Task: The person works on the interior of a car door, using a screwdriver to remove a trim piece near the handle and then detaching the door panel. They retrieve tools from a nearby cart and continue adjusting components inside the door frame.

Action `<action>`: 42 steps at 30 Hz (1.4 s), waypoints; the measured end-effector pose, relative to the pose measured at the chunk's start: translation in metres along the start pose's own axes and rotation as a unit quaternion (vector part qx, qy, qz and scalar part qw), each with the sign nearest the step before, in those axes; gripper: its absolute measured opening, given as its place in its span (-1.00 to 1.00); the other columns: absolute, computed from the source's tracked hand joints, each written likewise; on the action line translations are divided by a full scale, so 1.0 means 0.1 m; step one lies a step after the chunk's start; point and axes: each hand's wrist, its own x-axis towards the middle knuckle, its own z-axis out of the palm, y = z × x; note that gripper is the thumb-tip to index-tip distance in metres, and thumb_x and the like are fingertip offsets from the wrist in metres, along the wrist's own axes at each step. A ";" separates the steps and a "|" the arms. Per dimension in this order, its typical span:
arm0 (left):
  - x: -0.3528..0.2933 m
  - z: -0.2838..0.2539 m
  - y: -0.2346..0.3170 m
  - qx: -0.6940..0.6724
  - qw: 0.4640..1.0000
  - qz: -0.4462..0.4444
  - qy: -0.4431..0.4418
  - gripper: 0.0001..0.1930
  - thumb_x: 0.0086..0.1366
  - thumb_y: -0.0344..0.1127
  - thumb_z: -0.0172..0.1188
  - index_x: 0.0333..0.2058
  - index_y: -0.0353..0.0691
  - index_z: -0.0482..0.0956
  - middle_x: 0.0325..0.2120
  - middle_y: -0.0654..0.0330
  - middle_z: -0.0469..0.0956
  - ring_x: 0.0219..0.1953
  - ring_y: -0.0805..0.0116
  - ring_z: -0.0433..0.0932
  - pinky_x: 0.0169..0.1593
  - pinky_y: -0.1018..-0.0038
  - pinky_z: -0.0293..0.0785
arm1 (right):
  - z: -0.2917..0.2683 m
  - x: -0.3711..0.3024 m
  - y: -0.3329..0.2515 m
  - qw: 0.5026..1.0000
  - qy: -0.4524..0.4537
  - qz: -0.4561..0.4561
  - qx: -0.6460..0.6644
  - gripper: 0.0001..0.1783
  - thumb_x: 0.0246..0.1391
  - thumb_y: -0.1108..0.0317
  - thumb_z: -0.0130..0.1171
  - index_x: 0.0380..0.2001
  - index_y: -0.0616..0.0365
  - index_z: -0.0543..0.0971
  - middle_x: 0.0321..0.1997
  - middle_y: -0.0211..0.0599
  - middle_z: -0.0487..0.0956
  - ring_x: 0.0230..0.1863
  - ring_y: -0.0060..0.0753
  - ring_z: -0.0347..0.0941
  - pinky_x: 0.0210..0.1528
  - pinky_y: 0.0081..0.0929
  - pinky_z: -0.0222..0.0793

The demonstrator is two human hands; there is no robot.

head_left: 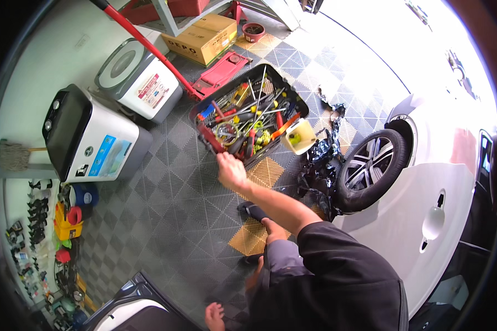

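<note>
My right hand reaches forward with its fingers closed at the near left corner of a black tool tray. It grips the end of a long dark red object lying along the tray's edge; its exact kind is unclear. Screwdrivers, pliers and other tools fill the tray in a heap, among them a roll of tape and an orange-handled tool. At the right corner sits a cream cup with something yellow-green inside. Low in the view, my left hand hangs loosely curled, with nothing visible in it.
A red floor jack with a long handle stands behind the tray. Two washer-like machines line the left wall. To the right are crumpled black plastic and a white car's wheel. A cardboard box lies at the back.
</note>
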 end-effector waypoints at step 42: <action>-1.27 -1.34 -4.37 -0.175 0.970 -0.148 0.079 -0.68 0.37 -0.21 0.16 -0.05 -0.34 0.60 -0.31 0.12 0.67 -0.35 0.37 0.62 -0.29 0.47 0.50 | 2.00 -5.16 -3.83 0.856 -0.455 -0.213 -0.123 -0.18 0.03 0.45 0.00 0.35 0.57 0.05 -0.27 0.05 0.68 -0.24 -0.05 0.68 -0.19 -0.22 0.59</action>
